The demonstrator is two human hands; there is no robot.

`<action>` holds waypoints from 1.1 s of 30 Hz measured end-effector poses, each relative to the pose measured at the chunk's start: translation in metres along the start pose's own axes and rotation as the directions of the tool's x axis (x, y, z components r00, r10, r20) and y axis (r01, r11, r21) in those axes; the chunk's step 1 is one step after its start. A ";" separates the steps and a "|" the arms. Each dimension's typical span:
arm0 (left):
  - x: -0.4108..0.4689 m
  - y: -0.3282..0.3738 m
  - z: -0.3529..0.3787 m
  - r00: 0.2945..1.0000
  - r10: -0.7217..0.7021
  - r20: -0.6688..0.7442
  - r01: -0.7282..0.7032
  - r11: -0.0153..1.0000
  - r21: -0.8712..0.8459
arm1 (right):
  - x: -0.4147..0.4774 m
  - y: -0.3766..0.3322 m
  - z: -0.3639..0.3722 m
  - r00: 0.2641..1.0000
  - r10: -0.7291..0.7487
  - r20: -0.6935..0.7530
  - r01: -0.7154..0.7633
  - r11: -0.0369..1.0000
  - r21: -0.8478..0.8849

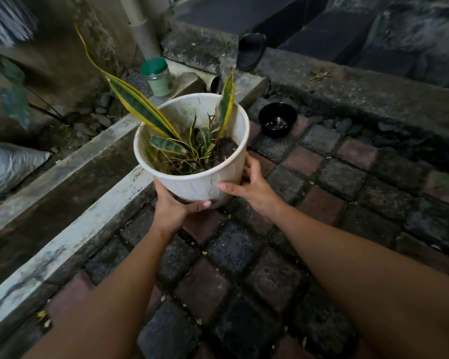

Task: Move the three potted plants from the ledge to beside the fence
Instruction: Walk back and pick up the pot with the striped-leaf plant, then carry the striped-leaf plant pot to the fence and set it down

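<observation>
A white plastic pot with a snake plant, its leaves green with yellow edges, is held up in front of me above the paving. My left hand cups the pot from below on its near left side. On the pot's right wall my right hand grips with the thumb pressed on the front. The pot hangs over the edge between a concrete drain channel and the brick paving. No fence and no other potted plant of the task is in view.
A black bowl sits on the paving beyond the pot. A green-lidded jar stands on the concrete behind it, next to a grey downpipe. A raised stone kerb runs at the right. A dark sandal lies further back.
</observation>
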State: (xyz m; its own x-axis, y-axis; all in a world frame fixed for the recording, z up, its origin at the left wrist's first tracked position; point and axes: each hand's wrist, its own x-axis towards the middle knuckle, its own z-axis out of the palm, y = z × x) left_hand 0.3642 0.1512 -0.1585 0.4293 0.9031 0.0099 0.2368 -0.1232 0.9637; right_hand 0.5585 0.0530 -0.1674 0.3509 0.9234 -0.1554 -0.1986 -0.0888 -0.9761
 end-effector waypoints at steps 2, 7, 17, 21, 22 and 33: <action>0.001 0.003 0.000 1.000 0.027 0.004 -0.027 1.000 -0.014 | -0.002 0.001 0.000 1.000 -0.019 -0.005 0.019 1.000 0.021; -0.007 0.023 0.006 0.994 0.109 -0.013 -0.110 0.990 -0.085 | -0.019 0.001 0.005 0.984 -0.056 -0.167 0.077 0.989 0.123; -0.005 0.113 0.017 0.962 0.259 -0.086 -0.272 0.935 -0.229 | -0.029 -0.084 0.000 0.944 -0.210 -0.254 0.263 0.944 0.197; 0.006 0.205 -0.023 0.957 0.265 -0.115 -0.288 0.908 -0.303 | -0.033 -0.197 0.017 0.932 -0.302 -0.199 0.334 0.930 0.155; 0.006 0.237 -0.034 0.960 0.257 -0.116 -0.281 0.902 -0.329 | -0.036 -0.231 0.024 0.929 -0.327 -0.171 0.352 0.926 0.139; -0.029 0.680 -0.146 0.974 0.225 0.022 -0.199 0.900 -0.387 | -0.169 -0.670 0.091 0.914 -0.333 -0.232 0.363 0.926 0.102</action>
State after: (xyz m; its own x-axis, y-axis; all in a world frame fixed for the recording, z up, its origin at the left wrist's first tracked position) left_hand 0.3854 0.1015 0.5359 0.4908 0.8430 0.2203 -0.2098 -0.1311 0.9689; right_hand 0.5487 -0.0096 0.5268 0.5995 0.7867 0.1472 -0.1496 0.2909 -0.9450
